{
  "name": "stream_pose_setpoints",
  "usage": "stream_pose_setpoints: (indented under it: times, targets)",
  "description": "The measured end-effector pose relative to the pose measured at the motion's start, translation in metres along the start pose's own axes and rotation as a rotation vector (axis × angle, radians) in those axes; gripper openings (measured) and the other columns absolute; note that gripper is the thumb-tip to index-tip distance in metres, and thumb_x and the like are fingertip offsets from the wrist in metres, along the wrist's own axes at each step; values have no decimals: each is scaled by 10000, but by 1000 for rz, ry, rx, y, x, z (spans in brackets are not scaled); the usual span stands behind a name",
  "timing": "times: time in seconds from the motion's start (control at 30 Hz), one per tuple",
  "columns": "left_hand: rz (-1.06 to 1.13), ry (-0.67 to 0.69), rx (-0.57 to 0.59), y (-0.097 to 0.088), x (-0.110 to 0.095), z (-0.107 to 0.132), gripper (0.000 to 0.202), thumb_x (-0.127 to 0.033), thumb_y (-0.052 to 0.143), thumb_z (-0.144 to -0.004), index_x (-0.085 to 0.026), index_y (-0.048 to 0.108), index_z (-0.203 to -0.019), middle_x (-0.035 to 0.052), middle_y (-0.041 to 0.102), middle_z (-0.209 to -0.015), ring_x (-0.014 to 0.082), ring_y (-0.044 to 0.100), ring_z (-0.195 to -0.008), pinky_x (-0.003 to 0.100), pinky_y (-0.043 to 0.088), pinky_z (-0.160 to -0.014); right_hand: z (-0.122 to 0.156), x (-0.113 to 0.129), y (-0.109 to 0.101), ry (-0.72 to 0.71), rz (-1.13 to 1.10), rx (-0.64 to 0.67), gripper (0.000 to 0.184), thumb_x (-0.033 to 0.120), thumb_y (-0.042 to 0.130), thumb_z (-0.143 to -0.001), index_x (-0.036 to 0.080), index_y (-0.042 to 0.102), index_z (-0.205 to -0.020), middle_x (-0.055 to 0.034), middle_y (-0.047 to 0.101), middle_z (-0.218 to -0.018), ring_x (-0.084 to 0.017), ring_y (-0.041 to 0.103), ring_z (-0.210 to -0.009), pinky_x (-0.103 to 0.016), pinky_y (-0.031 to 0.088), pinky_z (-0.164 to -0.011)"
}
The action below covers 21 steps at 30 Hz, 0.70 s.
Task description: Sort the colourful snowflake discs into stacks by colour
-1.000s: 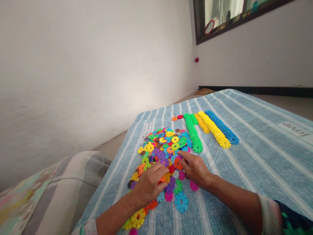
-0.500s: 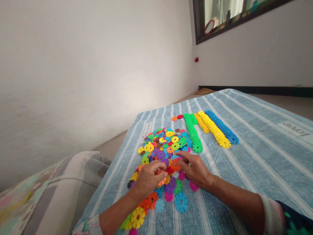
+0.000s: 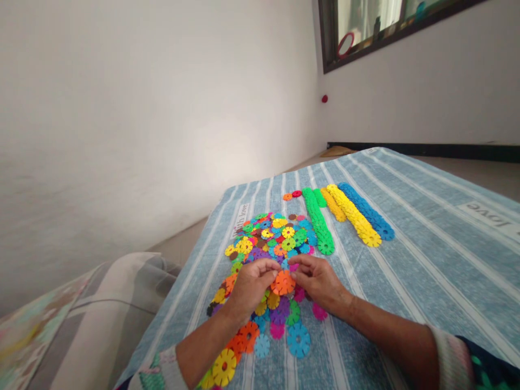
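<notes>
An orange notched plastic disc (image 3: 283, 284), shaped like a flower, is held up between my two hands over the heap. My left hand (image 3: 252, 283) pinches its left edge with thumb and forefinger. At its right edge, the fingertips of my right hand (image 3: 320, 283) are closed. Whether one disc or two overlapping ones are there, I cannot tell. Beneath and around the hands spreads a heap of loose discs (image 3: 280, 315) in many colours. A large blue disc (image 3: 298, 339) lies near the front, and a yellow disc (image 3: 224, 367) lies by my left forearm.
Rows of overlapping discs lie beyond my right hand: a long green row (image 3: 318, 223), a yellow row (image 3: 354, 215) and a blue row (image 3: 368, 212), with shorter ones between. Single red (image 3: 297, 193) and orange discs sit farther back. A striped cloth (image 3: 430, 244) covers the table.
My hands have come closer together. The right hand's orange disc has shifted left and slightly down, and both hands now meet at its edges.
</notes>
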<state>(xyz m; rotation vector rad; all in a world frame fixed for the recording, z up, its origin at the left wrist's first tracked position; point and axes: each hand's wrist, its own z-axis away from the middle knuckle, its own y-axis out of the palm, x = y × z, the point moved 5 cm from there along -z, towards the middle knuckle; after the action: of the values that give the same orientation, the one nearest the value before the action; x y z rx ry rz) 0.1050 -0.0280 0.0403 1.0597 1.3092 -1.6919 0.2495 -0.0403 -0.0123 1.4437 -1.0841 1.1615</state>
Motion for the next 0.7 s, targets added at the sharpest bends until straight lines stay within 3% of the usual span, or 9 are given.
stream_pose_setpoints:
  times: [0.27, 0.7]
  targets:
    - [7, 2, 10, 5, -13, 4, 165, -262, 584, -710, -153, 671, -799, -2, 649, -666, 122, 576, -596, 228, 426, -582, -1, 0, -1, 5, 8, -32, 243, 300, 559, -730, 179, 612, -934, 104, 389, -485, -60, 360, -366, -186, 251, -374]
    - [11, 44, 37, 9, -24, -3, 181, -289, 612, -705, -143, 671, -795, 8, 654, -695, 117, 562, -606, 225, 430, -584, -3, 8, -2, 155, -186, -24, 320, 382, 647, -624, 182, 574, -863, 99, 510, -503, -54, 364, -303, -177, 283, -300]
